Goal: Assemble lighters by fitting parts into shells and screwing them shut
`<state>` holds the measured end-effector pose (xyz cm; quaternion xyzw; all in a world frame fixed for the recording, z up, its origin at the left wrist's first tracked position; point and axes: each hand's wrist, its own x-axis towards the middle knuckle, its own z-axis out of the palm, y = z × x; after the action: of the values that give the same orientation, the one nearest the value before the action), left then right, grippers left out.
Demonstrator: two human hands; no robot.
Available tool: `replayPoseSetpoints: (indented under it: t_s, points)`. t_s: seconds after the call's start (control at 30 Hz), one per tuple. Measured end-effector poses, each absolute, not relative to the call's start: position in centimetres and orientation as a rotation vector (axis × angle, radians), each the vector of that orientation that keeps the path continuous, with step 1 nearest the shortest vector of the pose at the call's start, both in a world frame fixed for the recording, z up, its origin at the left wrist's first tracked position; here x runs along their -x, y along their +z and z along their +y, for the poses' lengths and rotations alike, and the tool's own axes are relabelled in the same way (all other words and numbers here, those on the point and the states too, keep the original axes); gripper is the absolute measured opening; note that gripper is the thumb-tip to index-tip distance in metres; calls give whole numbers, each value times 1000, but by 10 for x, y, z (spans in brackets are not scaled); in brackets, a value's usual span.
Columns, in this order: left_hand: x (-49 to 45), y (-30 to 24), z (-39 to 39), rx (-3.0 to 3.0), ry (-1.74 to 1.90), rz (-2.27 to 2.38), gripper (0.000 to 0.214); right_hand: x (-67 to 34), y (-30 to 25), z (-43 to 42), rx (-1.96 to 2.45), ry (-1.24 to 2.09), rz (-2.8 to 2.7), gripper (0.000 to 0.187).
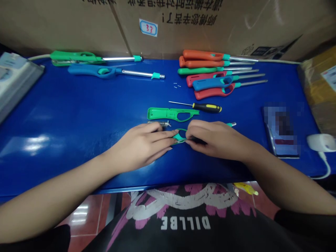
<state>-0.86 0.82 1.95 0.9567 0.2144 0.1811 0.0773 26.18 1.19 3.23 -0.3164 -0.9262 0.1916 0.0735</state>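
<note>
My left hand (143, 145) and my right hand (214, 137) meet at the middle of the blue table (78, 119), both closed on a green lighter half (180, 135) with a teal trigger. Its metal tip (232, 124) sticks out past my right hand. Just beyond the hands lies an open green lighter shell (172, 113), a small metal part (164, 124) and a black and yellow screwdriver (203, 107).
A pile of several orange, green, red and blue long lighters (217, 73) lies at the back right. A green lighter (86, 57) and a blue lighter (110, 71) lie at the back left. Tiny screws (177, 84), a phone (282, 131), cardboard boxes (183, 24) behind.
</note>
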Motion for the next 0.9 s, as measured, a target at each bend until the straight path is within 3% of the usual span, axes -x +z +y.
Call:
replayPoseSetpoints:
  t_s: [0.47,0.9]
  points:
    - [11,18,9,-2827,502,633,27,-262,28,14,836,362,-2867,29]
    - [12,18,11,-2797,498,615,27,-258,31,14,816,219,-3043,25]
